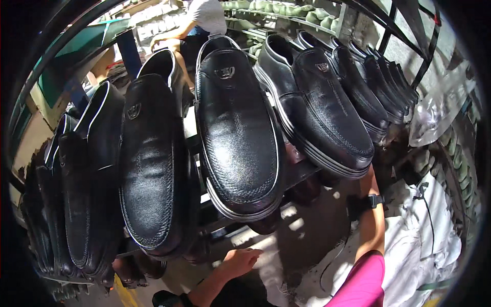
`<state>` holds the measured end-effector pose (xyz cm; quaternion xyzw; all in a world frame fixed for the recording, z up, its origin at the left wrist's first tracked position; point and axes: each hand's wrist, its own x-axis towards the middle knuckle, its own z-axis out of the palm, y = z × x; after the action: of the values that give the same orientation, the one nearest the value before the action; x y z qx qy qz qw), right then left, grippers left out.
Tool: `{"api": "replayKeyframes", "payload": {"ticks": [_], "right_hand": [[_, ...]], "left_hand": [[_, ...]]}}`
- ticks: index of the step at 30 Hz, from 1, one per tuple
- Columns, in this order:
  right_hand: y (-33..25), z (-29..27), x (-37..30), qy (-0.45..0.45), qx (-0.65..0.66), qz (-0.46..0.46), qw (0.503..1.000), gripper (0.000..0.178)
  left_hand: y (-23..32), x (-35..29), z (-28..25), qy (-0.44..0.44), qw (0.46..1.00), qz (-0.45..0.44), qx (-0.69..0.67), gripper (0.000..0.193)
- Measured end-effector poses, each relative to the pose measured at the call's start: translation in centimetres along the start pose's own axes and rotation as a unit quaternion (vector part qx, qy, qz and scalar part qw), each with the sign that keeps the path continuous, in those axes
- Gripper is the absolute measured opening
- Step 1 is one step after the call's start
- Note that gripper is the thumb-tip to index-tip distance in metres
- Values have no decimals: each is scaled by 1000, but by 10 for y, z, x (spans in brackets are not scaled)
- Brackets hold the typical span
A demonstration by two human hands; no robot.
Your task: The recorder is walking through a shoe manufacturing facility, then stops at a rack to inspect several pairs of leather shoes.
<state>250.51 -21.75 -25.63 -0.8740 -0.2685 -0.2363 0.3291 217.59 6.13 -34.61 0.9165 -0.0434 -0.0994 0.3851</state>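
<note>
A row of black leather slip-on shoes stands on a metal rack close before me. The middle shoe [238, 133] has a small metal emblem and its toe towards me. Below it hangs my left hand [240, 262], apart from the shoes, with fingers curled in and nothing visible in them. My right arm, in a pink sleeve [360, 284] with a black watch [376, 200] at the wrist, reaches up to the toe of the shoe right of the middle [327, 112]. That shoe hides my right hand, so its grip cannot be seen. Another black shoe [148, 163] stands left of the middle.
More black shoes [87, 199] crowd the rack's left side. Dark reddish shoes [130, 271] sit on a lower level. White sacks [409, 245] lie at the lower right, near a clear plastic bag [440, 112]. Farther back, a person [204, 18] sits before shelves of pale green shoe-shaped forms [286, 10].
</note>
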Motion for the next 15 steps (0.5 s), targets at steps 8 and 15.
{"api": "replayKeyframes", "payload": {"ticks": [8,15], "right_hand": [[-3,-5,-11,9,8,13,1000,34],[-1,-3,-7,7,15,15,1000,35]], "left_hand": [[-10,-9,9,-16,1000,-7,18,27],[-6,-5,8,-61,998,-22,18,29]]}}
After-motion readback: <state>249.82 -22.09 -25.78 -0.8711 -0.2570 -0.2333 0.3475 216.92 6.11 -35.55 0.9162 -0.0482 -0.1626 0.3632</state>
